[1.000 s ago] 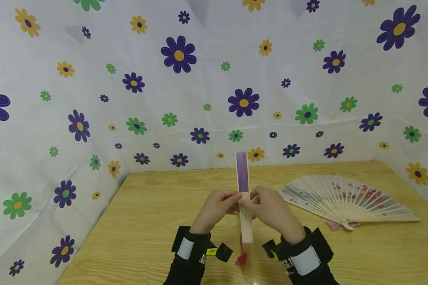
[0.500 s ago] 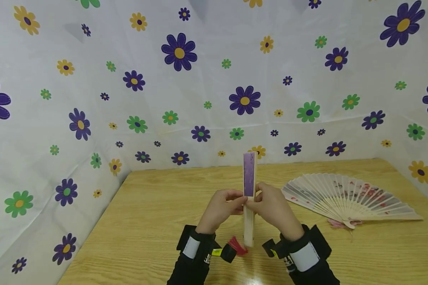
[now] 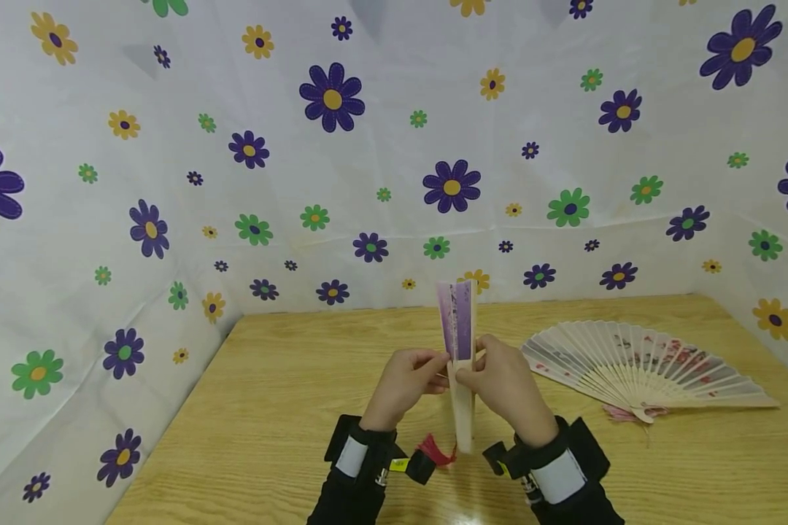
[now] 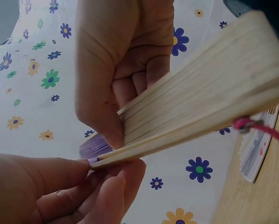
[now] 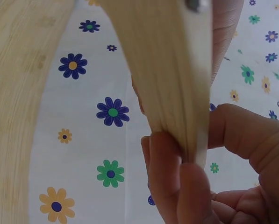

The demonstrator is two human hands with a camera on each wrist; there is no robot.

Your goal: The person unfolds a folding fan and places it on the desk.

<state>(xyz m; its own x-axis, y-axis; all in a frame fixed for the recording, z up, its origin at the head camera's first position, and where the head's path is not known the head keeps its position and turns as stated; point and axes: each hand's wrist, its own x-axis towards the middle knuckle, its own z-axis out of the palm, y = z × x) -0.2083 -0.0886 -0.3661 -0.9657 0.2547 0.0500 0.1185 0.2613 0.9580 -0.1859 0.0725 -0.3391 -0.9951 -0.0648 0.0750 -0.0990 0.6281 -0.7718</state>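
A purple folding fan (image 3: 458, 321) with pale wooden ribs stands nearly upright between the hands, its purple leaf at the top slightly spread. My left hand (image 3: 402, 385) pinches its left edge, just where leaf meets ribs. On the other edge my right hand (image 3: 507, 380) grips the ribs, thumb toward me. From the fan's lower end hangs a red tassel (image 3: 436, 450). In the left wrist view, the closely stacked ribs (image 4: 195, 88) and the red cord (image 4: 265, 128) show large. The right wrist view has the ribs (image 5: 153, 60) from below, with fingertips around them.
An open white folding fan (image 3: 657, 364) with red flowers lies on the wooden table (image 3: 289, 408) to the right, its pink tassel (image 3: 620, 413) beneath the pivot. A white flower-print cloth (image 3: 381, 146) encloses the table's back and sides.
The purple fan was folded narrow; its left edge has now parted from the rest, showing more leaf. Earlier, both hands and fan shifted slightly, and the tassel swung left.
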